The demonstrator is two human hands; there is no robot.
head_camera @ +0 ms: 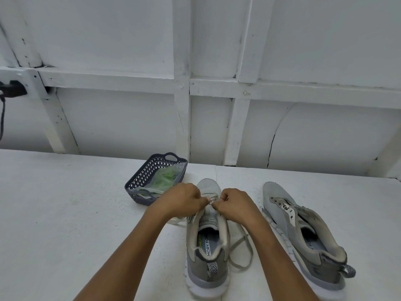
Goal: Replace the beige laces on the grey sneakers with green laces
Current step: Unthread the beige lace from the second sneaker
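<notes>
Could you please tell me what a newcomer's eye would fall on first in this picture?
First, the hands meeting mid-table: the left hand and right hand each pinch the beige lace over the eyelets of the upright grey sneaker. To its right, a second grey sneaker lies tipped on its side. Behind, to the left, a dark basket holds a clear bag of green laces.

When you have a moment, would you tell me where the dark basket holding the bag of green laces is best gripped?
Take the basket by the handle cut-out at its far end, hooked from above. That handle stands clear, while the bag of green laces lies over the near end.
</notes>
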